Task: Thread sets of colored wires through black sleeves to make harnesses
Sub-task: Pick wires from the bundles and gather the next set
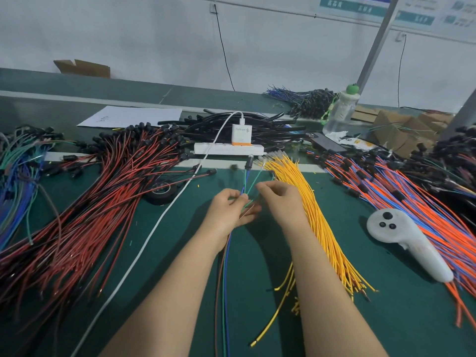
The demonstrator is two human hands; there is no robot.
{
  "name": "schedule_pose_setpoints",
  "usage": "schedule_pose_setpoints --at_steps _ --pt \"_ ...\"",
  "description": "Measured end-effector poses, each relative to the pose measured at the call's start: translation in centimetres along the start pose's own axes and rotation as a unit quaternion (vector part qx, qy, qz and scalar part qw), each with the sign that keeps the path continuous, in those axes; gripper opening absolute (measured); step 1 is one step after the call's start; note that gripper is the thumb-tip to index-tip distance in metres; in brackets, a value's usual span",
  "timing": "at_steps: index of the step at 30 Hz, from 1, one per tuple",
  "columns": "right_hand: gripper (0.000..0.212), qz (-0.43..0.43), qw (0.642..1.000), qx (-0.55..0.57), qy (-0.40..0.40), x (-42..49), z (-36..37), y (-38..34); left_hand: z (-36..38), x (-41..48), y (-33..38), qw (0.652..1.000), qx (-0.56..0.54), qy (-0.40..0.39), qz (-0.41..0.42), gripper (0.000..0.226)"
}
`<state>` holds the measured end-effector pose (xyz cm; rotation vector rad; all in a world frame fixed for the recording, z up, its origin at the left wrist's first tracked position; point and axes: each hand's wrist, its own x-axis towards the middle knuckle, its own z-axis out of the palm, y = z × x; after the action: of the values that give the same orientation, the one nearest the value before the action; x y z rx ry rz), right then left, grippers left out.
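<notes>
Over the middle of the green mat, my left hand (231, 210) pinches a small set of wires (226, 274), blue, green and brown, that trails back toward me. My right hand (279, 199) is close beside it, fingers curled and pinching the green wire's upper part near the left fingertips. The blue and green wire ends (251, 179) rise from the hands toward a small black sleeve (248, 162) lying just beyond. A bundle of yellow wires (316, 215) lies right of my right wrist. A pile of black sleeves (231, 124) sits behind the power strip.
Red-and-black harnesses (103, 197) cover the left, orange-and-blue ones (417, 197) the right. A white power strip (229, 148) with charger and white cable (154, 228), a black tape roll (161, 193), a white controller (409, 243), a bottle (340, 112) and cardboard boxes (401, 127) stand around.
</notes>
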<state>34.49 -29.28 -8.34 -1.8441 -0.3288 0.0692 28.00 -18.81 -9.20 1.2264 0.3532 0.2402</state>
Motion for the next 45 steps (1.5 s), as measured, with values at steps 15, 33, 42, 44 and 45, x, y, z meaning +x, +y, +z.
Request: schedule_pose_setpoints --at_steps 15,33,42,44,45 --pt "0.016 -0.005 0.999 0.028 0.018 -0.2 0.2 -0.1 0.0 0.1 0.0 0.997 0.073 0.014 -0.003 0.009" --pt "0.011 0.030 0.997 0.072 0.013 -0.3 0.6 -0.2 0.0 0.1 -0.6 0.995 0.094 0.003 0.043 0.018" --pt "0.022 0.028 0.996 0.088 -0.015 0.0 0.2 0.0 -0.2 -0.2 -0.2 0.999 0.034 -0.011 0.015 0.015" --pt "0.020 0.035 0.998 0.055 -0.008 0.0 0.4 0.1 -0.3 -0.1 -0.1 0.998 0.060 -0.021 0.013 0.017" --pt "0.021 0.042 0.998 0.046 -0.003 -0.1 0.6 0.2 -0.3 -0.1 -0.1 0.997 0.077 -0.028 0.016 0.018"
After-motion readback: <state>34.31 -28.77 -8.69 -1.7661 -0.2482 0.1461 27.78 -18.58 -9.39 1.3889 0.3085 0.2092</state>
